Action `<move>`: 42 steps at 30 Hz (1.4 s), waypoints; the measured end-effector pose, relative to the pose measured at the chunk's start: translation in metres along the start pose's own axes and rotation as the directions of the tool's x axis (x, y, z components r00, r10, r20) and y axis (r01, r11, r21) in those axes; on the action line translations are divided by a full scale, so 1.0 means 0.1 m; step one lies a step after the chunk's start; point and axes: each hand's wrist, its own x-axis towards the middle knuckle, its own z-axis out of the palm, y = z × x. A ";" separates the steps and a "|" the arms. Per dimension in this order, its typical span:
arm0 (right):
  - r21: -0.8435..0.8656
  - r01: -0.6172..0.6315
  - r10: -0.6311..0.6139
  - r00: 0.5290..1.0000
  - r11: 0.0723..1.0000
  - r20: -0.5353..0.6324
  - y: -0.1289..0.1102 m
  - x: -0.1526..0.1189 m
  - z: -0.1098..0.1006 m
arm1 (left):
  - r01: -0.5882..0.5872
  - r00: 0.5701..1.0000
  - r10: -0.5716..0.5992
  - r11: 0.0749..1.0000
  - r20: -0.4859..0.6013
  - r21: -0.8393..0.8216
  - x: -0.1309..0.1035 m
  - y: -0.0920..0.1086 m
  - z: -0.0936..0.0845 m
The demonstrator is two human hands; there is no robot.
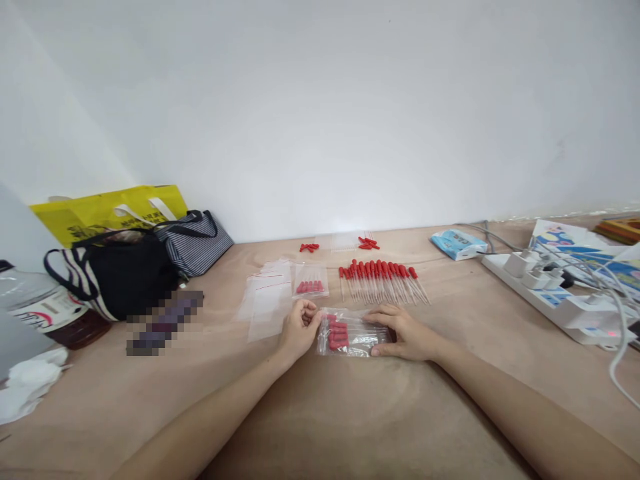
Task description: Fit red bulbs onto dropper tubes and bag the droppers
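A clear zip bag lies on the table in front of me, with several red-bulbed droppers inside, bulbs toward the left. My left hand is closed, thumb and forefinger pinching the bag's left edge. At the other end, my right hand grips the bag between its thumb at the near edge and its fingers at the far edge. Beyond it lies a row of loose droppers with red bulbs and clear stems. A second filled bag and flat bags are beyond my left hand.
Small red bulbs lie near the wall, with more red bulbs farther right. At right are a blue tissue pack and a power strip with cables. Bags and a bottle stand at left.
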 end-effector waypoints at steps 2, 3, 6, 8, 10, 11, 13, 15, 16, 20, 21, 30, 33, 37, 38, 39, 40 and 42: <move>0.001 0.002 -0.002 1.000 1.000 0.002 0.00 0.00 0.00 | 0.006 1.000 -0.006 1.000 0.003 -0.020 0.00 0.01 0.02; 0.001 0.005 -0.005 1.000 1.000 0.002 -0.01 0.00 0.00 | 0.007 1.000 -0.007 1.000 0.011 -0.025 0.00 0.02 0.02; -0.003 0.012 -0.012 1.000 1.000 -0.002 -0.01 0.00 0.00 | 0.022 0.998 -0.019 0.999 0.062 -0.046 0.02 0.05 0.02; -0.005 0.013 -0.013 1.000 1.000 -0.004 -0.01 0.00 0.00 | 0.062 0.992 -0.051 0.994 0.113 -0.094 0.02 0.05 0.00; -0.004 0.013 -0.013 1.000 1.000 -0.008 -0.01 0.00 0.00 | 0.114 0.982 -0.092 0.985 0.165 -0.132 0.02 0.05 -0.02; -0.004 0.014 -0.014 1.000 1.000 -0.010 0.00 0.00 0.00 | 0.130 0.978 -0.106 0.983 0.179 -0.131 0.02 0.04 -0.02; -0.005 0.014 -0.014 1.000 1.000 -0.017 0.01 -0.01 0.01 | 0.134 0.978 -0.116 0.987 0.173 -0.092 0.01 0.03 -0.02; -0.009 0.015 -0.015 1.000 1.000 -0.021 0.01 -0.01 0.02 | 0.109 0.984 -0.101 0.993 0.146 -0.047 0.02 0.03 -0.02; -0.010 0.015 -0.015 1.000 1.000 -0.021 0.02 -0.01 0.02 | 0.095 0.986 -0.088 0.995 0.144 -0.037 0.03 0.03 -0.02; -0.011 0.015 -0.015 1.000 1.000 -0.010 0.02 0.00 0.01 | 0.057 0.970 -0.029 0.992 0.241 -0.110 0.11 0.07 -0.01; -0.010 0.015 -0.016 1.000 1.000 -0.007 0.01 0.00 0.01 | 0.052 0.960 -0.011 0.989 0.281 -0.141 0.14 0.08 0.00; 0.000 0.010 -0.010 1.000 1.000 0.010 -0.02 0.01 -0.01 | 0.112 0.946 -0.046 0.975 0.321 -0.190 0.21 0.05 -0.01; -0.001 0.019 -0.019 1.000 1.000 0.009 -0.02 0.00 -0.01 | 0.145 0.941 -0.079 0.973 0.328 -0.179 0.21 0.05 -0.02; -0.005 0.036 -0.036 0.999 0.999 -0.022 -0.01 0.00 0.01 | 0.160 0.949 -0.114 0.977 0.293 -0.139 0.20 0.04 -0.03; -0.008 0.040 -0.040 0.999 0.999 -0.029 -0.01 0.00 0.01 | 0.161 0.954 -0.121 0.979 0.273 -0.128 0.19 0.04 -0.03; -0.012 0.045 -0.046 0.998 0.999 -0.034 -0.01 0.00 0.02 | 0.156 0.962 -0.127 0.982 0.243 -0.104 0.18 0.04 -0.02; -0.016 0.052 -0.052 0.998 0.999 -0.035 -0.01 0.00 0.03 | 0.139 0.971 -0.124 0.988 0.202 -0.060 0.16 0.04 -0.02; -0.025 0.063 -0.064 0.997 0.998 -0.036 -0.01 0.00 0.04 | 0.081 0.990 -0.089 0.994 0.108 0.076 0.13 0.06 -0.01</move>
